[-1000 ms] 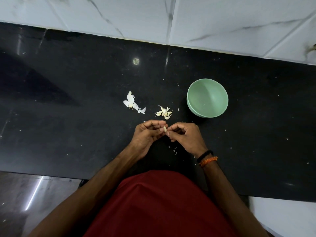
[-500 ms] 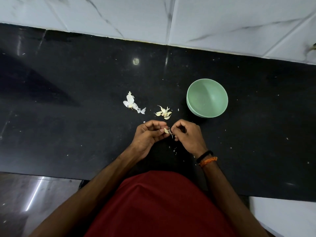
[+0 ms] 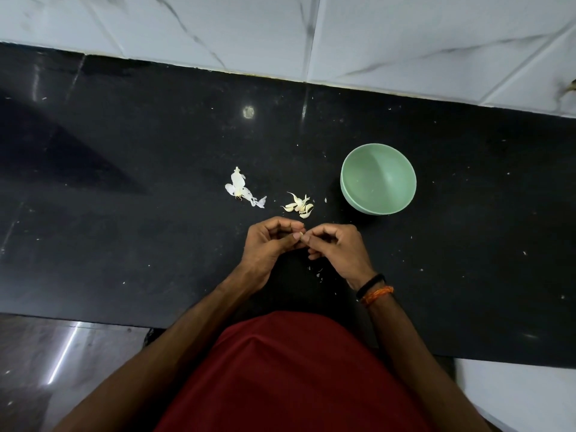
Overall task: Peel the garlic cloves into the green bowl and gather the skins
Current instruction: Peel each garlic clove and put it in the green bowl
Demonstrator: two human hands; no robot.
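My left hand [image 3: 269,244] and my right hand [image 3: 338,247] meet fingertip to fingertip over the black counter [image 3: 124,213]. Between them they pinch one small garlic clove [image 3: 301,235], mostly hidden by the fingers. A small heap of unpeeled garlic cloves [image 3: 299,205] lies just beyond my hands. Papery white garlic skins [image 3: 241,190] lie further left. The green bowl [image 3: 378,179] stands to the right of the cloves and looks empty.
A few tiny skin flakes [image 3: 318,272] lie on the counter below my hands. A white marble-tiled wall [image 3: 311,35] closes off the back. The counter's front edge runs just in front of my red shirt [image 3: 293,375].
My hands have shifted slightly around the clove; the fingertips are closer together now and less of the clove shows. The bowl, the heap and the skins have not moved.
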